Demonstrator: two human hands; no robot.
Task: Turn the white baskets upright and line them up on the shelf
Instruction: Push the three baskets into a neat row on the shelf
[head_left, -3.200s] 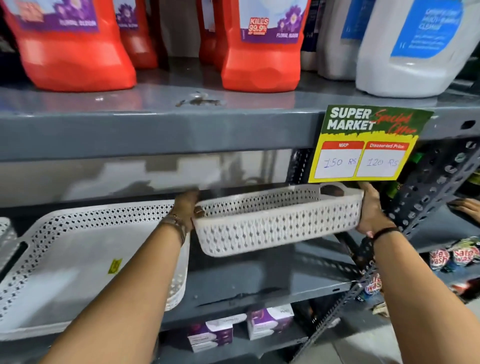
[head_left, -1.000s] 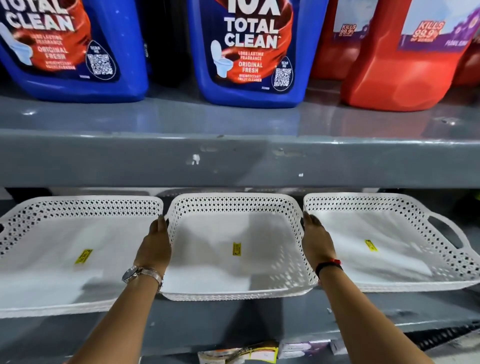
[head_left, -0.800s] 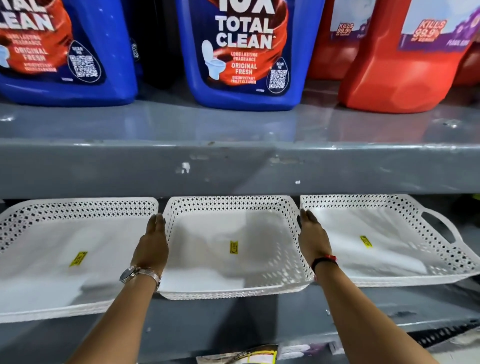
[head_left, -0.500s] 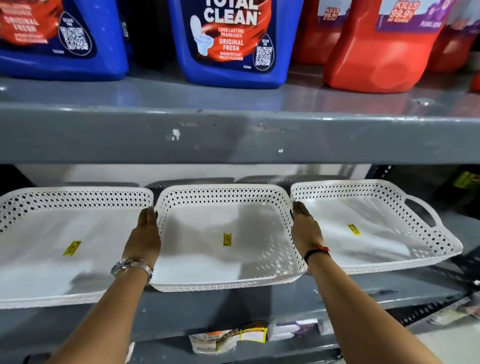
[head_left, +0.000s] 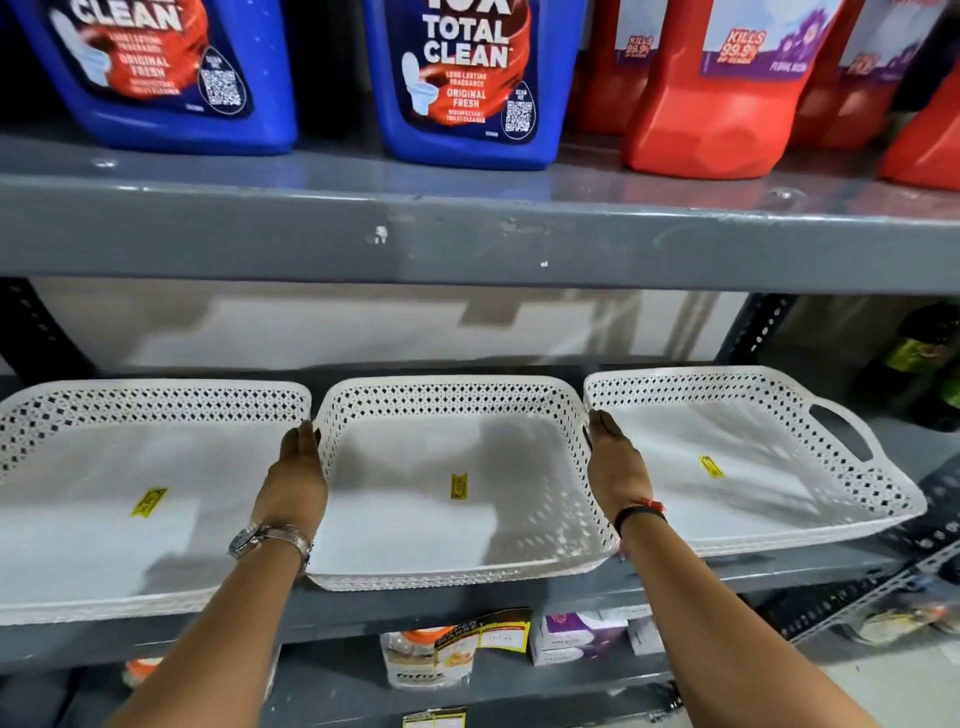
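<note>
**Squaring the middle basket in the row**

Three white baskets are standing upright, side by side on the shelf. The left hand and the right hand are pressing flat against the two sides of the middle basket. The fingers are lying straight along its walls, not curling around anything. The left basket and the right basket are sitting just beside it. To do this well, I think both hands should be pushing evenly, so the front rim is coming level with its neighbours and is not hanging over the shelf edge.
</note>
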